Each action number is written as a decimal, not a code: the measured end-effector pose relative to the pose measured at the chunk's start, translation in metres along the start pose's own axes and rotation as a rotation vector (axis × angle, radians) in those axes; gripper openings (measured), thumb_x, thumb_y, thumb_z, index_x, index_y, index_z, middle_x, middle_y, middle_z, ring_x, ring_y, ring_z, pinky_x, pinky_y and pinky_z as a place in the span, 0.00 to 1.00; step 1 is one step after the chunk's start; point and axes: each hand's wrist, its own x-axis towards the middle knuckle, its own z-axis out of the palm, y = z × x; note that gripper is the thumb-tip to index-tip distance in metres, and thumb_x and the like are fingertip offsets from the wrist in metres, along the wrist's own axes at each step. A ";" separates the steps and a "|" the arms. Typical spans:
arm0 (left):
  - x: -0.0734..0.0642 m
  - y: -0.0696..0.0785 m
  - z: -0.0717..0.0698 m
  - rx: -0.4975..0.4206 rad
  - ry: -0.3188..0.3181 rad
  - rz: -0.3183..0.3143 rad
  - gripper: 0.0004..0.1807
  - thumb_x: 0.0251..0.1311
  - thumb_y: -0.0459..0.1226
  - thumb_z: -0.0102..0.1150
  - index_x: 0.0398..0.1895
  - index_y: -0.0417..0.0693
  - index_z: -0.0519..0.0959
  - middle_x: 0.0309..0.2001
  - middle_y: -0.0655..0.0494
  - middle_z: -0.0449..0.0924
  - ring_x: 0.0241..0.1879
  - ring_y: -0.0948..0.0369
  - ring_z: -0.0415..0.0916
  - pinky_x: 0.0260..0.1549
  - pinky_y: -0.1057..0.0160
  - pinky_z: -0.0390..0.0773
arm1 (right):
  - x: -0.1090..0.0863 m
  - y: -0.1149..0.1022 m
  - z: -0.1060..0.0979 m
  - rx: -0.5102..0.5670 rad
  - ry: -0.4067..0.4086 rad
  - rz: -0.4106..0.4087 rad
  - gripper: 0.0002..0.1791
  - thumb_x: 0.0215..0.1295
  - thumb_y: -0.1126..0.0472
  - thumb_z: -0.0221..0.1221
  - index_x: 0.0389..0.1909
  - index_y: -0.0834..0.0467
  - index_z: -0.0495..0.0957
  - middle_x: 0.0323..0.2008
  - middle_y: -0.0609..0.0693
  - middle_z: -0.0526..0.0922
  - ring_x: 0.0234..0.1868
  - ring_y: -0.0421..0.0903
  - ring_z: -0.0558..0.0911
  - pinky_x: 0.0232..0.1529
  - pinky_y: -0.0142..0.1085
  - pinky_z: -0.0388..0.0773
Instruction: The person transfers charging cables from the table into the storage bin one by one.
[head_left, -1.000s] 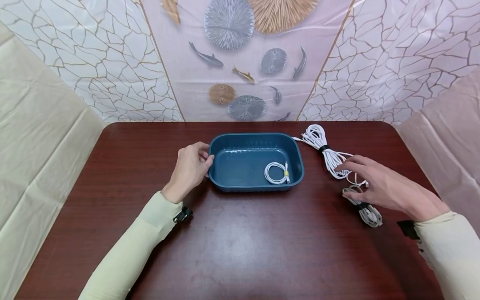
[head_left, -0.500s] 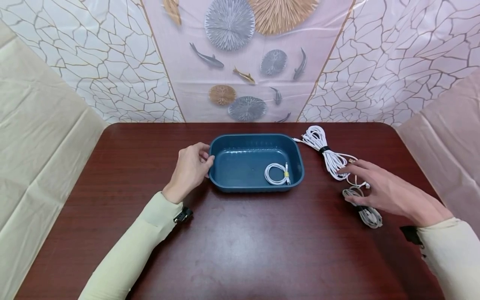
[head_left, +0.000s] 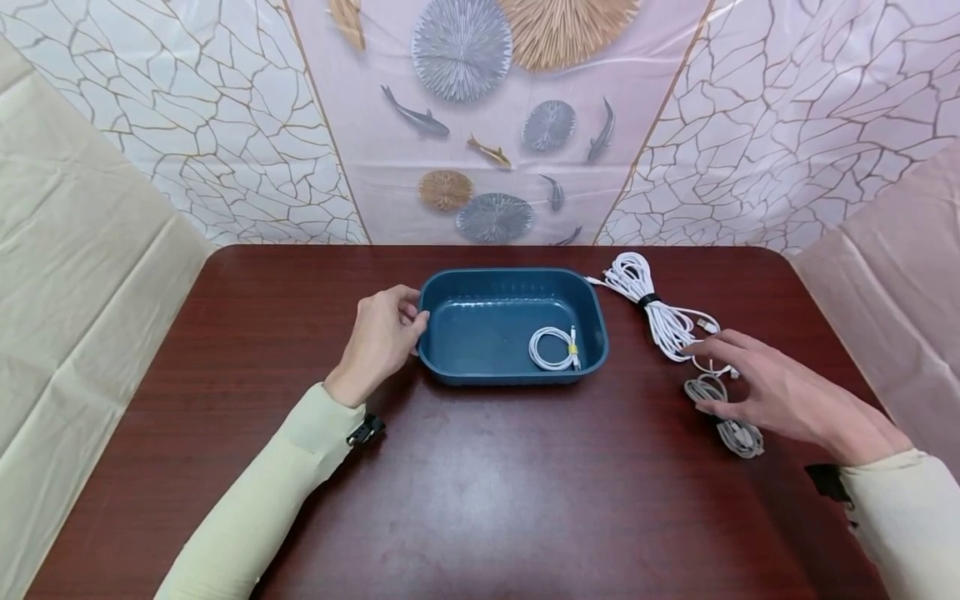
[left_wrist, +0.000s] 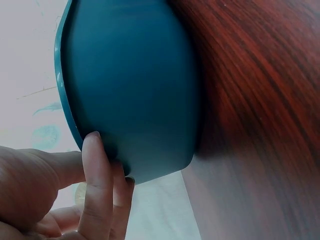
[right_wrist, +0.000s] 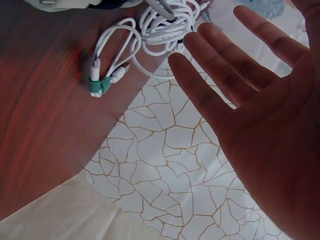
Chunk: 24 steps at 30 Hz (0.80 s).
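At the far left, a creased cream cloth (head_left: 82, 333) is hanging beside the dark reddish-brown wooden table (head_left: 472, 483). Next, the person's left hand (head_left: 378, 333), with a pale yellow-green sleeve (head_left: 277, 483) behind it, is pinching the left rim of a deep blue rectangular tray with rounded corners (head_left: 510, 377); the left wrist view is showing fingertips pressing on its outer wall. The tray is standing flat on the table. Inside, in its near right corner, a thin white ring-coiled cable with a yellow tie (head_left: 533, 348) is lying on the floor.

Right of the tray, a long bundle of thick white cable (head_left: 663, 325) is stretching at a slant, a black strap (head_left: 649, 298) cinching its middle. Nearer the person, a grey looped cable bundle (head_left: 739, 438) is lying partly under the person's right hand (head_left: 787, 387). That hand is hovering with fingers spread and holding nothing; whether the thumb is touching the grey bundle, I cannot tell. In the right wrist view, a short white looped cable with a green tie (right_wrist: 96, 70) is lying just beside the white bundle.
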 end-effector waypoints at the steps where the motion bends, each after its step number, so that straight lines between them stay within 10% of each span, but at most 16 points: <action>1: 0.000 0.000 0.000 0.001 0.002 0.001 0.16 0.68 0.33 0.62 0.56 0.35 0.80 0.36 0.45 0.83 0.28 0.58 0.85 0.20 0.66 0.86 | -0.001 0.000 0.001 0.006 -0.003 0.001 0.35 0.46 0.56 0.80 0.57 0.56 0.79 0.53 0.52 0.80 0.51 0.48 0.80 0.50 0.16 0.64; 24: 0.000 0.000 0.000 0.006 0.004 -0.001 0.17 0.68 0.33 0.63 0.57 0.35 0.79 0.37 0.45 0.82 0.29 0.57 0.85 0.21 0.66 0.87 | -0.012 0.007 0.010 -0.002 -0.062 0.050 0.33 0.45 0.56 0.80 0.55 0.53 0.80 0.53 0.53 0.81 0.55 0.51 0.79 0.51 0.26 0.69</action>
